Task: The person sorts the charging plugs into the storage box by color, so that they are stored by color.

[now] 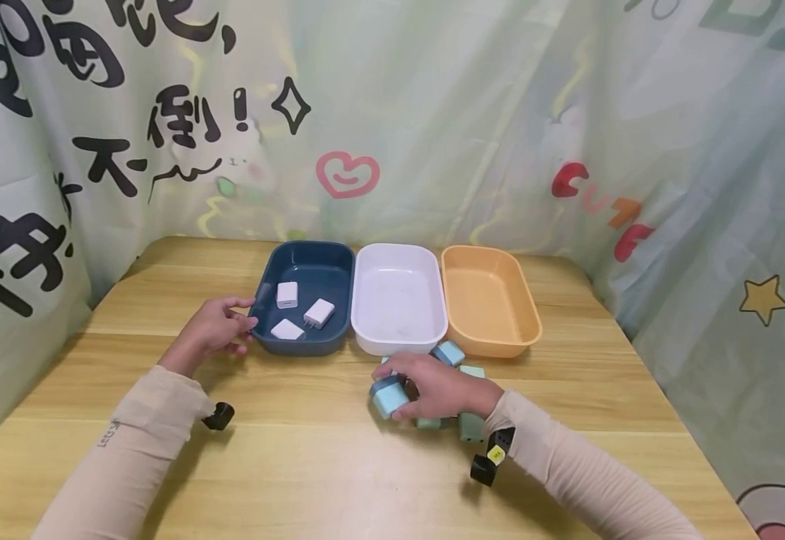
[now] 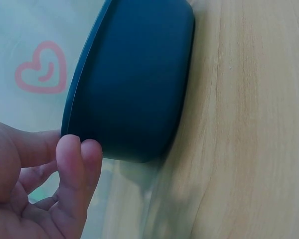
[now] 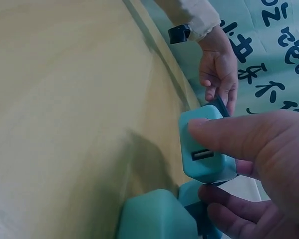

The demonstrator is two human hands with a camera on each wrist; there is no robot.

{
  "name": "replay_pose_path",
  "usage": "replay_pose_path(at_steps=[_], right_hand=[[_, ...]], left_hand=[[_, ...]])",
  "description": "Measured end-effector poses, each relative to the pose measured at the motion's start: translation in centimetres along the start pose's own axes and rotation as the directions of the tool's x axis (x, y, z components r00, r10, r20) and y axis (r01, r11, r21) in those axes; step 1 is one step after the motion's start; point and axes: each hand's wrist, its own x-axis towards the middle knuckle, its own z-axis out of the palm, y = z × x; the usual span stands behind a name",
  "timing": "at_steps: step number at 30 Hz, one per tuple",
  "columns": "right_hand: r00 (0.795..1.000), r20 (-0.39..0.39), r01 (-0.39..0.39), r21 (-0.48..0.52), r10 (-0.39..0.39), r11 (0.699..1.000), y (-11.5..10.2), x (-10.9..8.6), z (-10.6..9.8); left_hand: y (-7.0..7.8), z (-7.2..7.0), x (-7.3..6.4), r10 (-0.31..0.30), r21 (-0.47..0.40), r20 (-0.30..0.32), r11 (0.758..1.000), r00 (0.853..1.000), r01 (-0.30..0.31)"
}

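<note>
Backdrop: pale green curtain (image 1: 433,90) with dark lettering and a pink heart (image 1: 347,196), behind a wood-grained counter (image 1: 298,465).
Trays: dark blue tray (image 1: 305,346), white tray (image 1: 399,300) and orange tray (image 1: 490,300), side by side towards the back of the counter.
White chargers: three lie in the dark blue tray, one of them (image 1: 287,294) towards its left side.
Left hand (image 1: 217,328): bent at the near left of the dark blue tray, pinching its rim with one finger passing behind it; how firmly, I cannot tell.
Right hand (image 1: 436,386): thumb and fingers pinching a blue-green charger (image 3: 199,167), its slotted face showing beside the thumb.
Held charger: in front of the white tray, tilted, seemingly just off the counter.
Other blue-green chargers (image 1: 472,427): clustered under and around the right hand, partly hidden.
Step in hand: probably picking one charger from the cluster.
Next move: likely calls for a steady pinch and lifting clear of its neighbours and the tray rims.
</note>
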Motion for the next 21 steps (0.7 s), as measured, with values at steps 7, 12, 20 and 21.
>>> replay_pose_path(at_steps=[7,12,20,21], right_hand=[[0.999,-0.052,0.013,-0.007,-0.013,1.000,0.2,0.1,-0.2],[0.998,-0.059,-0.022,0.047,0.024,0.999,0.4,0.3,-0.3],[0.992,-0.085,-0.080,0.100,0.089,0.992,0.3,0.7,-1.0],[0.991,-0.097,-0.079,0.098,0.088,0.992,0.3,0.8,-1.1]], left_hand=[[0.2,0.0,-0.1,0.006,0.003,0.004,1.000,1.000,-0.006],[0.2,0.0,0.0,0.007,0.001,0.003,1.000,1.000,-0.007],[0.1,0.0,0.1,0.002,-0.005,0.006,1.000,1.000,-0.002],[0.1,0.0,0.1,0.000,-0.005,0.005,1.000,1.000,0.000]])
